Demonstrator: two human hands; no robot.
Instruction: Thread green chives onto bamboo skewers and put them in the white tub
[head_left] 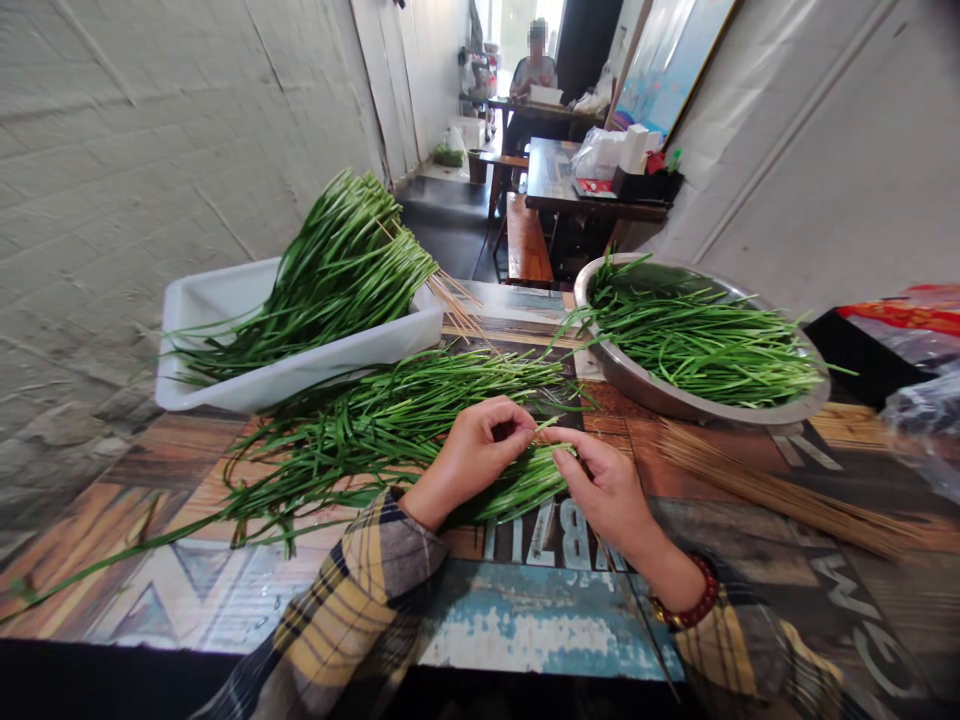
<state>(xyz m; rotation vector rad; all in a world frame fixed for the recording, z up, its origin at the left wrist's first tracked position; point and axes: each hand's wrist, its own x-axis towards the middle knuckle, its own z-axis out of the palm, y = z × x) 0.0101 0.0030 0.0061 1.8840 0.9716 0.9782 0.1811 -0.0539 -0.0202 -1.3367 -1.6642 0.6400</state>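
Observation:
My left hand [476,450] is closed around a small bunch of green chives [517,485] at the table's middle. My right hand [604,485] pinches the same bunch from the right, and a thin bamboo skewer seems to run through it. A loose pile of chives [390,410] lies on the patterned table [540,620] just behind my hands. A heap of bamboo skewers [780,490] lies to the right of my right hand.
A white plastic tray [225,300] at the back left holds skewered chive bundles [337,270]. A metal basin [675,395] at the back right holds more chives [705,340]. Plastic bags [922,400] sit at the far right. Further back stand wooden tables, benches and a seated person [534,70].

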